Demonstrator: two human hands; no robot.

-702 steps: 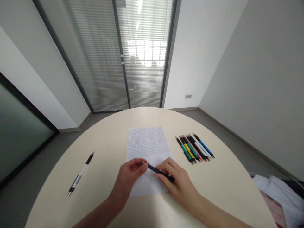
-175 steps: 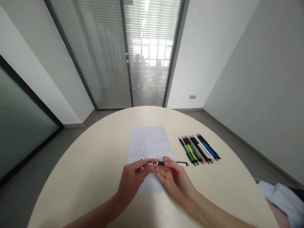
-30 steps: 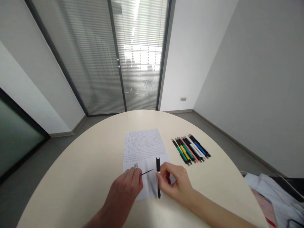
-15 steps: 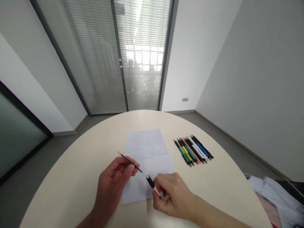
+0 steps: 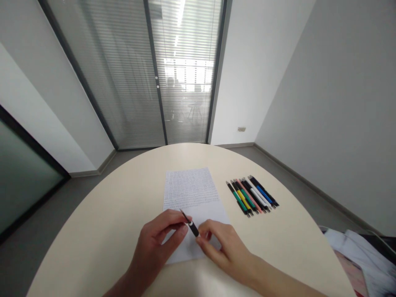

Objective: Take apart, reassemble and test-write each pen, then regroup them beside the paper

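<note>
Above the sheet of paper (image 5: 192, 185), my right hand (image 5: 227, 247) pinches a pen barrel (image 5: 194, 229) by its lower part; its black grip end points up and left. A thin dark pen refill (image 5: 184, 214) sticks out of that open end, most of its length inside the barrel. My left hand (image 5: 161, 239) is closed, thumb and index finger around the refill where it enters the barrel. The rest of the barrel is hidden behind my right fingers. Handwritten lines cover the upper part of the paper.
Several pens (image 5: 252, 196) with green, yellow, pink, white and blue parts lie in a row right of the paper on the round table (image 5: 123, 198). White cloth (image 5: 361, 251) lies beyond the table's right edge. A glass partition with blinds (image 5: 133, 82) stands ahead.
My left hand has moved right and down, bringing the refill into the barrel's open end. Much less of the refill shows now. My right hand has turned the barrel slightly and lifted it.
</note>
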